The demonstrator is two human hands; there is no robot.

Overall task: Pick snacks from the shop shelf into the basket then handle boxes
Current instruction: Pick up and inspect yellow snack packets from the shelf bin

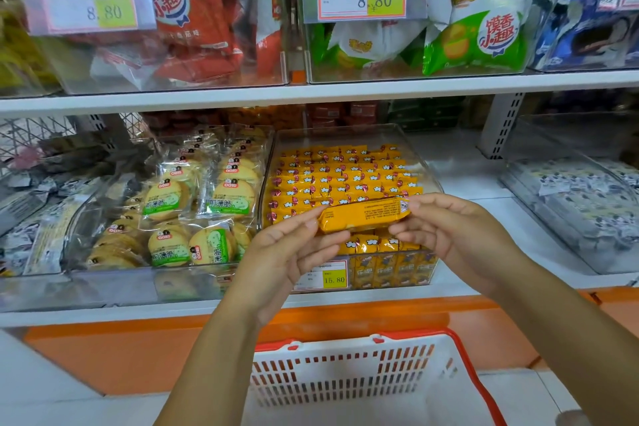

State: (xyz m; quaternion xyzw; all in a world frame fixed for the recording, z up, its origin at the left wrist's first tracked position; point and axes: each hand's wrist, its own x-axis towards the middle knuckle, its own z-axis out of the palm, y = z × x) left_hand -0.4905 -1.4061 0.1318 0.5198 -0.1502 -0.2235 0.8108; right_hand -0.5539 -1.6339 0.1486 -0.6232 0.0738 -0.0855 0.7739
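Centre frame, the left hand and right hand each pinch an end of a yellow snack packet, held level above the front edge of a clear bin filled with matching yellow packets. Open room lies below, where a white basket with a red rim sits at bottom centre. Left of the bin, another clear bin holds biscuit packs.

Hard to make out
My left hand covered half the lower price tag; print on the packet was too small to read, the basket ran off the bottom edge, and the top-left label was blurred.
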